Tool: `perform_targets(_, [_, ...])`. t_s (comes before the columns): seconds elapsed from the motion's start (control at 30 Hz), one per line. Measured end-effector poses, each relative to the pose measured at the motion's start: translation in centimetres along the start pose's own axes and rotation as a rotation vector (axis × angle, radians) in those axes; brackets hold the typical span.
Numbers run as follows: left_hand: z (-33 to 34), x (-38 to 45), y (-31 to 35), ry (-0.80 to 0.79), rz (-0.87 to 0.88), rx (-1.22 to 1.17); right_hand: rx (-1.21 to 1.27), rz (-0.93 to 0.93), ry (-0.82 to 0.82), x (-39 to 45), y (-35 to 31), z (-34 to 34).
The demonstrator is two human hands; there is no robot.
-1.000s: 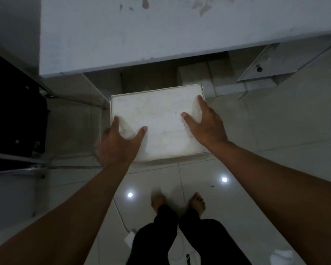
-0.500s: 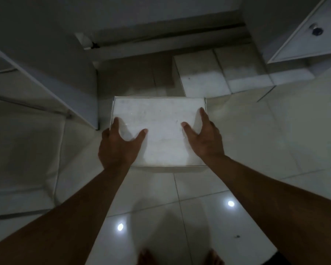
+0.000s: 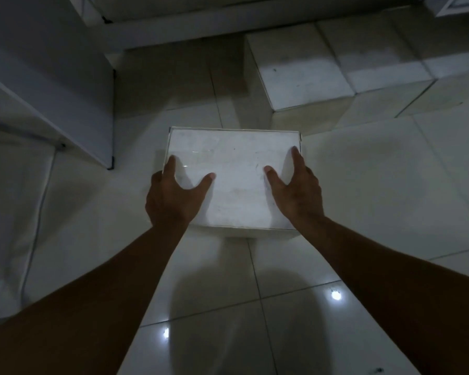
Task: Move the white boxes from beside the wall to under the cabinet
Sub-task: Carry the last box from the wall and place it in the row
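A white box (image 3: 236, 169) is held between both hands low over the tiled floor, its flat top facing me. My left hand (image 3: 173, 196) grips its left side with the thumb lying on the lid. My right hand (image 3: 295, 190) grips the right side the same way. Two more white boxes (image 3: 301, 69) (image 3: 371, 52) stand side by side on the floor beyond it, in the recess below the cabinet (image 3: 190, 6). The held box's underside is hidden, so I cannot tell whether it touches the floor.
A white cabinet side panel (image 3: 65, 85) stands at the left, its lower corner close to the held box. An open cabinet door (image 3: 460, 4) shows at the top right. Glossy floor tiles (image 3: 377, 201) with light reflections spread to the right and behind the box.
The box has gone down from below the countertop edge toward the floor, both hands still on it. The view has dropped closer to the cabinet recess, and my feet have left the frame.
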State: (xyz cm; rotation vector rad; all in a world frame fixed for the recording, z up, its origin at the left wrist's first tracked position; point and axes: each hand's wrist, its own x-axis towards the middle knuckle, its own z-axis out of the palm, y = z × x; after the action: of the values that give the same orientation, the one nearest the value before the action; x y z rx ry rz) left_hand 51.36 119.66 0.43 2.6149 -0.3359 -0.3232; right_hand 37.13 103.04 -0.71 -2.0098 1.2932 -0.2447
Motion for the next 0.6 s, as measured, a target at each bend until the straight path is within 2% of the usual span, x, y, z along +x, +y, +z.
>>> perform_targets(0.27, [1.9, 0.5, -1.4, -0.008, 0.051, 0.012, -0.051, 0.02, 0.021, -0.9, 1.9, 1.6])
perform_targets(0.33, [1.9, 0.6, -1.5, -0.013, 0.087, 0.02, -0.133, -0.076, 0.061, -0.6, 1.7, 1.9])
perform_targets(0.4, [1.9, 0.4, -1.5, 0.014, 0.258, 0.092, -0.28, -0.242, 0.093, 0.4, 1.2, 2.3])
perform_targets(0.47, [1.9, 0.0, -1.9, 0.003, 0.549, 0.183, -0.407, -0.361, 0.079, 1.8, 0.5, 2.8])
perform_targets(0.53, [2.2, -0.2, -2.7, -0.109, 0.813, 0.252, -0.501, -0.423, 0.058, 3.1, -0.4, 3.1])
perform_targets(0.6, [2.5, -0.2, -3.5, -0.207, 0.926, 0.311, -0.578, -0.465, 0.017, 4.3, -0.9, 3.4])
